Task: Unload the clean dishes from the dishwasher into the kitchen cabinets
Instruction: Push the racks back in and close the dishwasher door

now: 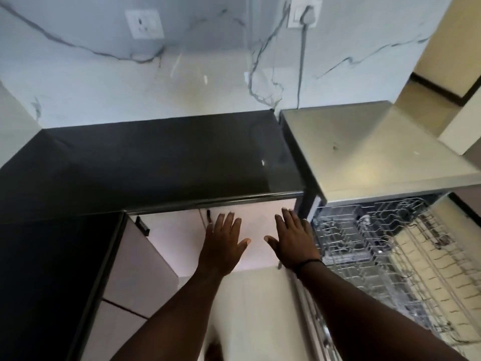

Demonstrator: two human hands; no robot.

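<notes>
- We see both hands stretched out flat in front of a pale cabinet door (257, 230) below the dark desk (156, 162).
- The left hand (223, 243) has its fingers straight and spread, the thumb out to the side; it holds nothing.
- The right hand (294, 241) lies the same way, fingers straight, thumb pointing toward the left one; a dark band (308, 264) circles its wrist.
- We cannot tell whether the palms touch the door or hang just before it.
- A black handle (208, 216) sits on the door beside the left fingertips; another handle (142, 226) is on the neighbouring door to the left.
- The dishwasher (377, 157) stands to the right, open, with its wire racks (364, 246) pulled out; we make out no dishes in them.
- A cord (302, 61) hangs from a wall socket (304, 11) on the marbled backsplash (104, 82).
</notes>
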